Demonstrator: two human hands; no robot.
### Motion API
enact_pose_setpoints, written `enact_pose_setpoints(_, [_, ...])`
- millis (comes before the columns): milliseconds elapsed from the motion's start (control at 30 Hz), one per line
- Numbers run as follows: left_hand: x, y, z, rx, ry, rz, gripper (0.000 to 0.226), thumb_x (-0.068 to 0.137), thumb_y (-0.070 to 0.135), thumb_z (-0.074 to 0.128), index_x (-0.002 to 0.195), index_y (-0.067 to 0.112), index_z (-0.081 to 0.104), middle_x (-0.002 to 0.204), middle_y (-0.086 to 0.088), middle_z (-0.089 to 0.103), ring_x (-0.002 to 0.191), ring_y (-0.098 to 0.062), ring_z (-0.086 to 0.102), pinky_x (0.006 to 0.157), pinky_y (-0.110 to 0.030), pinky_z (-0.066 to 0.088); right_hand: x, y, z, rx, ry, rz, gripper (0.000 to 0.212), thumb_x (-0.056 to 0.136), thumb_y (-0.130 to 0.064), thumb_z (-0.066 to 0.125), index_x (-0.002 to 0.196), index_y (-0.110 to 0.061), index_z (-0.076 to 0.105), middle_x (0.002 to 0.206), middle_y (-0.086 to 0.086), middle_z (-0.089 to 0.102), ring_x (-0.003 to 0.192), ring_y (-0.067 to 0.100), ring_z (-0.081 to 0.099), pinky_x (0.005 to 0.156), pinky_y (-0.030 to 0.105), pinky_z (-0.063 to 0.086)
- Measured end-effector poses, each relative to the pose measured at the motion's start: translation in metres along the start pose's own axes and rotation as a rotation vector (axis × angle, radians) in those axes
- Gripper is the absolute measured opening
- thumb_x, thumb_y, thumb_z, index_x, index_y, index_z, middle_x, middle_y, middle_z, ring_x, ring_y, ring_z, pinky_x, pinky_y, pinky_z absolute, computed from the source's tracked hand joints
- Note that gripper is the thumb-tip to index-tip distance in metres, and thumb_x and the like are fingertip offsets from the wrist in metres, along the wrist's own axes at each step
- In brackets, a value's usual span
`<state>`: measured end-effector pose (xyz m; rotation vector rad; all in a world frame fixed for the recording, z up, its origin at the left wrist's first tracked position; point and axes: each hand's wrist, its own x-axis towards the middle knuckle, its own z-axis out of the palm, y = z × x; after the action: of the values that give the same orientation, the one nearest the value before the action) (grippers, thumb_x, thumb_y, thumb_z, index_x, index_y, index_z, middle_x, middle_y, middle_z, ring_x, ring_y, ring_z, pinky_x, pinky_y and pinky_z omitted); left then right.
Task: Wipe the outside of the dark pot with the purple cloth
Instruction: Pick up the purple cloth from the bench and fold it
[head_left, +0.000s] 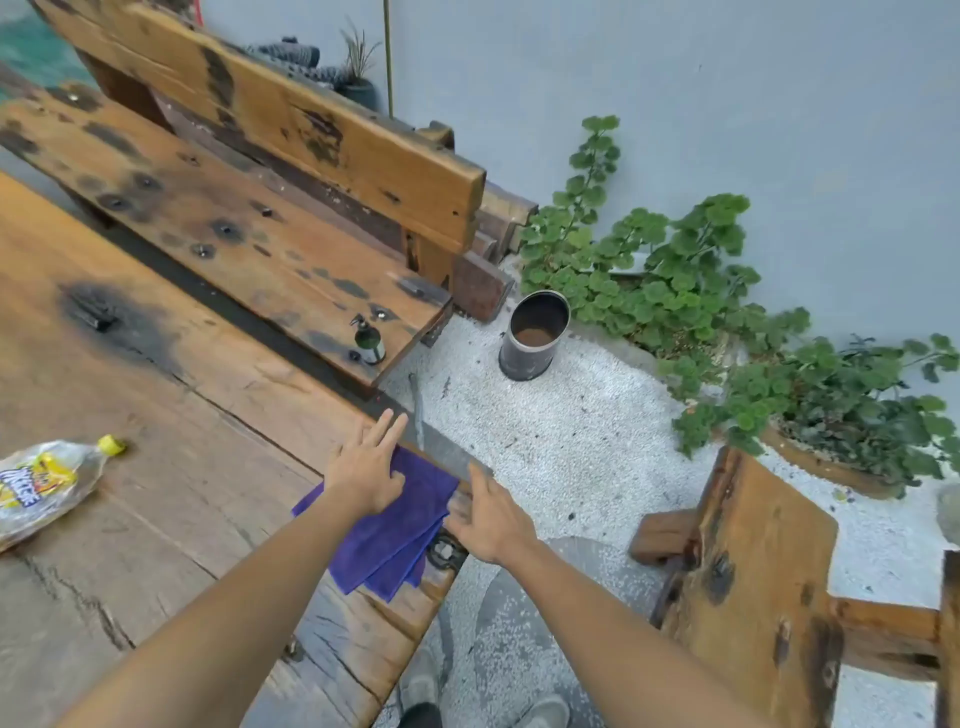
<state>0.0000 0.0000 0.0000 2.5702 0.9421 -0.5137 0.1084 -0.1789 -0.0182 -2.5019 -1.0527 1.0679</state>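
Both open hands, left (363, 475) flat on purple cloth (395, 525), right (491, 519) beside; dark pot (535, 335) well apart.

plastic bottle (49, 480) on wooden table (156, 395); small pump bottle (369, 340) on bench (249, 228); plants (691, 291)

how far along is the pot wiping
Nothing looks wiped yet. The cloth lies folded on the table corner, the left hand flat on it, the right hand open at its edge. The pot stands untouched on the gravel by the bench. Still left: lift the cloth, reach the pot, wipe it.
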Motion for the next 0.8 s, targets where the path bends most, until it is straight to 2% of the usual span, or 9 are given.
enact_pose_setpoints(167, [0.013,-0.022,0.022,0.08,-0.142,0.097,0.076,0.09,0.015,0.047,0.157,0.036,0.018,0.167,0.009,0.006,0.152,-0.026,0.01,0.113,-0.048,0.036,0.018,-0.013,0.033,0.046,0.036,0.074,0.057,0.094,-0.046,0.061,0.14,-0.016,0.047,0.142,0.008,0.043,0.135,0.03,0.043,0.105,0.044,0.046])
enact_pose_setpoints(300, [0.028,-0.03,0.029,0.121,-0.062,0.189,0.061,0.088,0.009,0.046,0.145,0.029,0.043,0.161,0.004,0.025,0.145,-0.025,0.024,0.108,-0.043,0.04,0.027,-0.021,0.042,0.169,0.077,0.142,0.043,0.094,-0.037,0.067,0.128,-0.015,0.052,0.133,0.008,0.053,0.129,0.027,0.048,0.101,0.041,0.047])
enact_pose_setpoints(400, [0.041,-0.03,0.023,0.207,0.011,0.218,0.052,0.088,0.01,0.047,0.136,0.027,0.049,0.145,0.001,0.041,0.132,-0.025,0.038,0.095,-0.038,0.044,0.033,-0.022,0.043,0.259,0.111,0.172,0.031,0.092,-0.025,0.07,0.119,-0.014,0.059,0.111,0.007,0.066,0.114,0.026,0.061,0.095,0.037,0.05])
enact_pose_setpoints(500, [0.057,-0.029,0.01,0.321,0.002,0.247,0.039,0.089,0.012,0.05,0.126,0.024,0.056,0.133,-0.003,0.044,0.126,-0.027,0.039,0.086,-0.039,0.039,0.036,-0.023,0.034,0.288,0.105,0.185,0.023,0.088,-0.02,0.07,0.111,-0.014,0.069,0.08,-0.005,0.061,0.102,0.023,0.067,0.093,0.033,0.051])
enact_pose_setpoints(567, [0.067,-0.032,0.001,0.366,-0.025,0.249,0.029,0.09,0.014,0.051,0.116,0.022,0.06,0.129,-0.003,0.045,0.122,-0.027,0.04,0.081,-0.037,0.036,0.04,-0.024,0.027,0.319,0.109,0.201,0.022,0.087,-0.022,0.068,0.108,-0.017,0.072,0.069,-0.013,0.056,0.096,0.02,0.068,0.09,0.031,0.053])
enact_pose_setpoints(633, [0.078,-0.037,-0.006,0.318,-0.053,0.24,0.022,0.088,0.015,0.054,0.107,0.021,0.062,0.125,-0.002,0.045,0.118,-0.027,0.041,0.076,-0.035,0.036,0.045,-0.026,0.021,0.357,0.132,0.222,0.02,0.085,-0.023,0.067,0.103,-0.02,0.074,0.067,-0.014,0.057,0.087,0.018,0.068,0.086,0.032,0.055])
enact_pose_setpoints(700, [0.088,-0.047,-0.011,0.22,-0.077,0.226,0.014,0.084,0.016,0.058,0.098,0.02,0.061,0.122,-0.003,0.046,0.112,-0.027,0.043,0.078,-0.038,0.043,0.051,-0.027,0.018,0.384,0.179,0.249,0.013,0.085,-0.023,0.066,0.096,-0.024,0.072,0.071,-0.013,0.061,0.083,0.016,0.067,0.08,0.032,0.056])
enact_pose_setpoints(800, [0.098,-0.058,-0.009,0.106,-0.117,0.222,0.012,0.083,0.018,0.061,0.095,0.018,0.059,0.123,-0.006,0.048,0.107,-0.029,0.05,0.087,-0.042,0.048,0.06,-0.026,0.02,0.339,0.221,0.283,0.01,0.087,-0.023,0.065,0.095,-0.026,0.068,0.104,-0.002,0.065,0.095,0.019,0.065,0.082,0.034,0.056])
